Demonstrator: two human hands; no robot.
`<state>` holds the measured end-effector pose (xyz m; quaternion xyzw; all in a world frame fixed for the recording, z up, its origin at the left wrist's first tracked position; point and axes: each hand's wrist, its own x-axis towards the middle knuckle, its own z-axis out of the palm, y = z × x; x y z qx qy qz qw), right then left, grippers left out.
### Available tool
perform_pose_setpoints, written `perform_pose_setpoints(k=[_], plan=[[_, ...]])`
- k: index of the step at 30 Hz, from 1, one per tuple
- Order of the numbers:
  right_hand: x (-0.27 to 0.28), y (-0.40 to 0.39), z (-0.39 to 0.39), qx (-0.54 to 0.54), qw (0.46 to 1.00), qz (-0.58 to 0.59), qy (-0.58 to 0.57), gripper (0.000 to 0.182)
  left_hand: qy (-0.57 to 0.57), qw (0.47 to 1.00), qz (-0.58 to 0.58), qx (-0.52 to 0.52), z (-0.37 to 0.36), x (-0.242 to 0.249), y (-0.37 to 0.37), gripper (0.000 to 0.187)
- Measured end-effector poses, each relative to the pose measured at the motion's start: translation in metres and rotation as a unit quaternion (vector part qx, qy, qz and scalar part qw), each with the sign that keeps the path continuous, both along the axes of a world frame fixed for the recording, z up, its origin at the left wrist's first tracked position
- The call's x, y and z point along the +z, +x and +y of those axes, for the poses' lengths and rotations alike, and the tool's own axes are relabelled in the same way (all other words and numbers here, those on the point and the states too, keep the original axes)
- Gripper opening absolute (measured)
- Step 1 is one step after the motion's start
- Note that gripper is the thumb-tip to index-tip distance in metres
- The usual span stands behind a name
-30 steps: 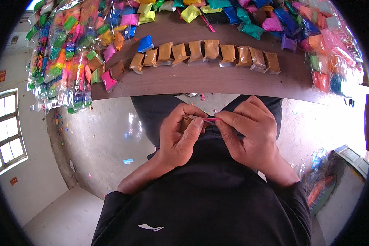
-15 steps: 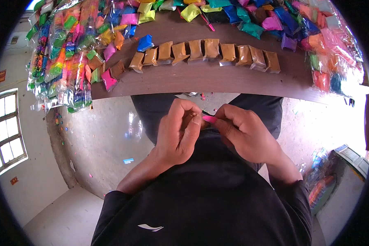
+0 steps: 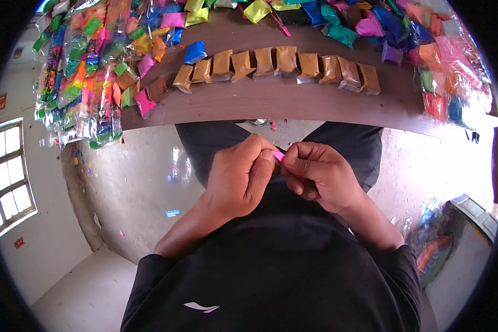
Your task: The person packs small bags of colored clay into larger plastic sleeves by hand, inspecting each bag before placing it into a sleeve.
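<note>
Both of my hands are raised in front of my black shirt, just below the table's near edge, with their fingertips almost meeting. A small, bright pink strip (image 3: 279, 156) shows between them; its exact kind is too small to tell. My left hand (image 3: 240, 174) is closed, thumb pressed against the bent index finger at the strip's left end. My right hand (image 3: 323, 174) pinches the strip's other end between thumb and index finger, its lower fingers curled. On the table beyond lies a row of several brown clay packets (image 3: 264, 62), with a blue packet (image 3: 195, 52) behind its left end.
Heaped colourful clay packets in clear bags cover the table's left side (image 3: 86, 72) and right side (image 3: 454, 72). More loose packets (image 3: 337, 34) lie along the back. The brown table (image 3: 293, 105) ends just past my hands. A window (image 3: 8, 169) is at left.
My right hand has turned, so its lower fingers now show curled beneath. The pink strip now slants and shows less of its length. My left hand stays closed in nearly the same place.
</note>
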<state>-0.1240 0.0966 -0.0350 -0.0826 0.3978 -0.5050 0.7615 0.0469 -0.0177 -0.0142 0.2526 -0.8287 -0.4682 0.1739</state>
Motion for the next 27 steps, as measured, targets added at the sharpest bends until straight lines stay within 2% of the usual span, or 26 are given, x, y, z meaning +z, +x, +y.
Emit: perform_pose_setpoints(k=[4, 10, 12, 13, 15, 19, 21, 22, 23, 25, 26, 27], plan=[[0.005, 0.002, 0.0, -0.008, 1.0, -0.003, 0.018, 0.019, -0.029, 0.999, 0.036, 0.001, 0.001, -0.006, 0.0, 0.02], [-0.004, 0.01, 0.0, -0.018, 1.0, -0.003, 0.004, 0.02, -0.024, 1.0, -0.002, -0.009, 0.002, -0.004, 0.0, 0.022], [-0.011, 0.011, 0.002, -0.037, 0.997, -0.074, -0.005, 0.018, -0.029, 0.999, -0.02, -0.024, -0.001, -0.003, 0.0, 0.023], [-0.014, 0.01, 0.003, -0.038, 0.997, -0.074, -0.006, 0.018, -0.03, 0.999, -0.02, -0.025, 0.0, -0.005, 0.0, 0.023], [-0.02, 0.011, 0.008, -0.057, 0.976, -0.209, -0.024, 0.018, -0.016, 1.0, -0.005, -0.015, 0.0, -0.008, 0.0, 0.024], [-0.023, 0.019, 0.011, -0.133, 0.955, -0.259, -0.055, 0.019, 0.062, 0.998, -0.019, 0.002, -0.001, -0.009, 0.0, 0.015], [-0.015, 0.011, 0.009, -0.165, 0.966, -0.188, -0.07, 0.021, 0.128, 0.991, -0.03, 0.035, 0.003, -0.013, -0.001, 0.017], [-0.018, 0.009, 0.01, -0.15, 0.978, -0.13, -0.057, 0.019, 0.129, 0.991, -0.031, 0.033, 0.002, -0.013, -0.001, 0.017], [-0.017, 0.008, 0.012, -0.152, 0.978, -0.129, -0.057, 0.019, 0.121, 0.992, 0.0, 0.044, 0.001, -0.014, -0.003, 0.016], [-0.014, 0.009, 0.018, -0.075, 0.994, 0.064, -0.037, 0.019, 0.113, 0.991, 0.031, 0.059, 0.0, -0.013, -0.003, 0.016], [-0.013, 0.014, 0.019, -0.098, 0.987, 0.117, -0.051, 0.021, 0.137, 0.987, 0.025, 0.075, 0.0, -0.011, -0.002, 0.014], [-0.011, 0.015, 0.018, -0.096, 0.987, 0.115, -0.05, 0.021, 0.161, 0.982, 0.017, 0.092, 0.0, -0.009, 0.0, 0.013]])
